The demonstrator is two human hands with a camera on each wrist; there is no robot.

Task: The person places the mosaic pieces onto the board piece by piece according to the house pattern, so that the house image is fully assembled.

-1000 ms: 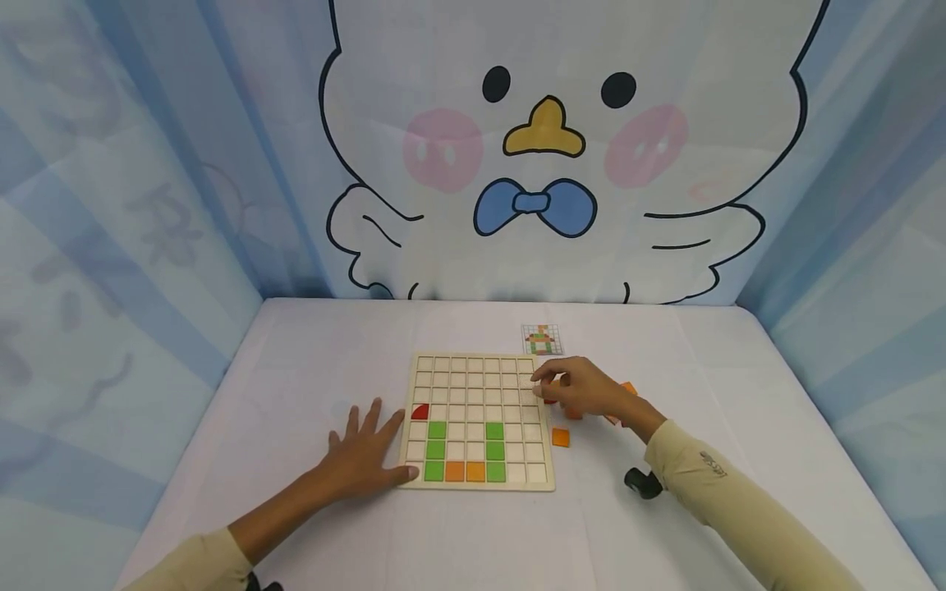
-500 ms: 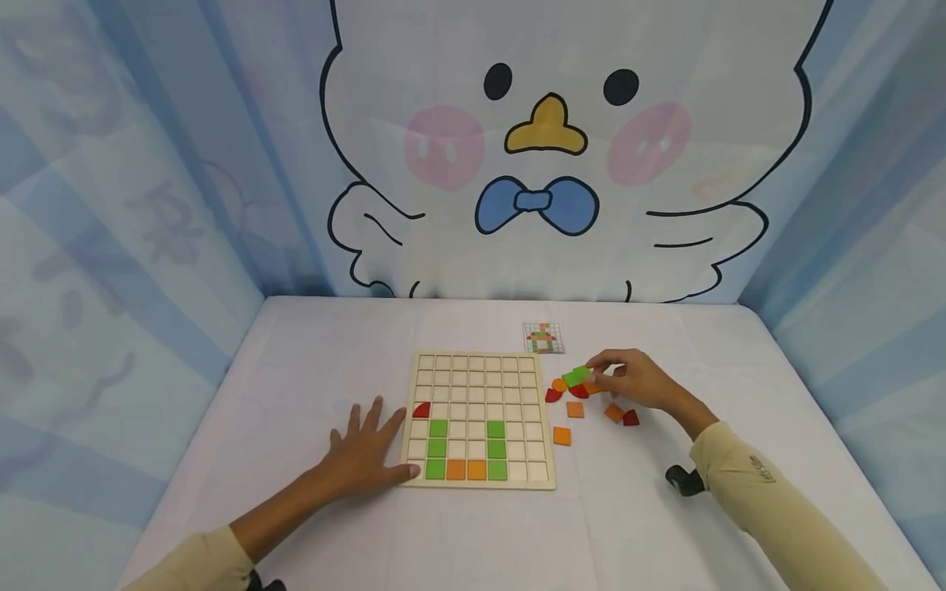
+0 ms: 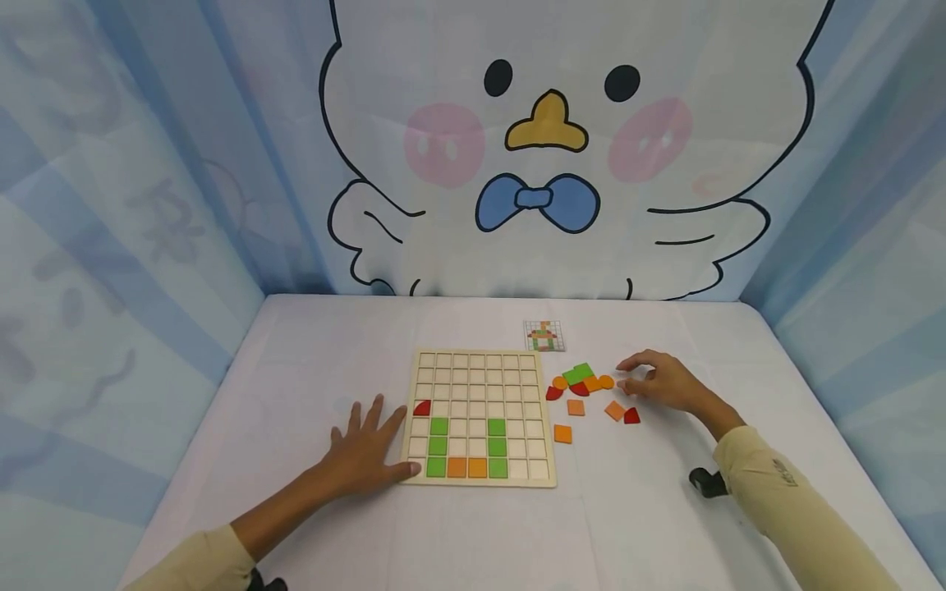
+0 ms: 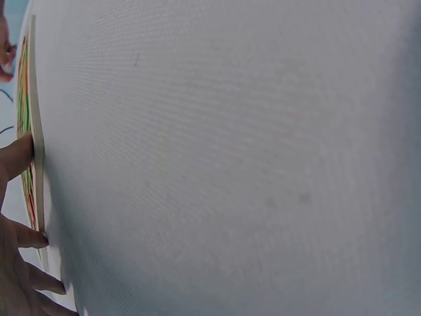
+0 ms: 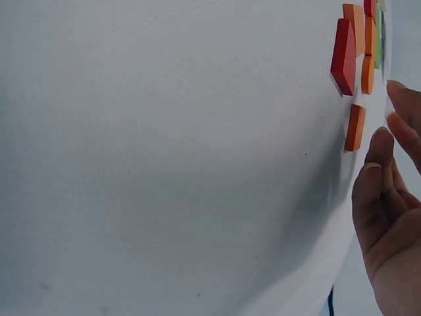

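A light wooden grid board [image 3: 479, 484] lies on the table, with one red quarter-circle, green squares and two orange squares in its cells. My left hand [image 3: 367, 449] is spread beside it, thumb and index finger touching its left edge; the left wrist view shows the same index finger and thumb against the board's side. Right of the board is a loose group of pieces: green squares [image 3: 578, 373], an orange disc [image 3: 606, 382], orange squares [image 3: 563, 433] and red pieces [image 3: 631, 416]. My right hand [image 3: 665, 382] hovers just right of them, fingers relaxed, nothing between them.
A small printed card [image 3: 544, 336] with a coloured grid picture lies behind the board's right corner. A white cloth [image 3: 332, 542] covers the table. A curtain [image 3: 369, 148] with a cartoon bird hangs along the back and sides.
My right hand has moved right, from the board's right edge past the green squares to beyond the pieces, uncovering them. My left hand and the pieces on the board stay put.
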